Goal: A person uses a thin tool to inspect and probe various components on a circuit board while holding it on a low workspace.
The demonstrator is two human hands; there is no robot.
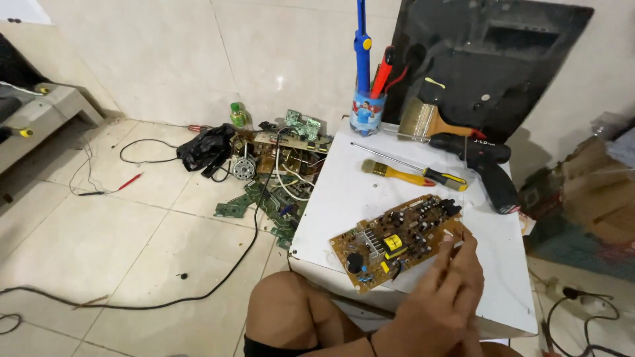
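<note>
A brown circuit board (390,248) with a yellow transformer and black capacitors lies on a small white table (344,192), near its front edge. My left hand (423,307), a dark band on its wrist, reaches up from the bottom over the board's right end. My right hand (475,268) sits close behind it, mostly hidden. The fingertips of both meet at a small pale piece just above the board's right corner. Whether either hand grips it is unclear.
On the table lie a yellow-handled screwdriver (413,175), a paintbrush (423,120), a black drill (489,168) and a cup of soldering tools (367,109). Scrap boards and wires (278,165) pile on the tiled floor at left. A black cable (198,297) crosses the floor. My knee (291,311) is under the table's edge.
</note>
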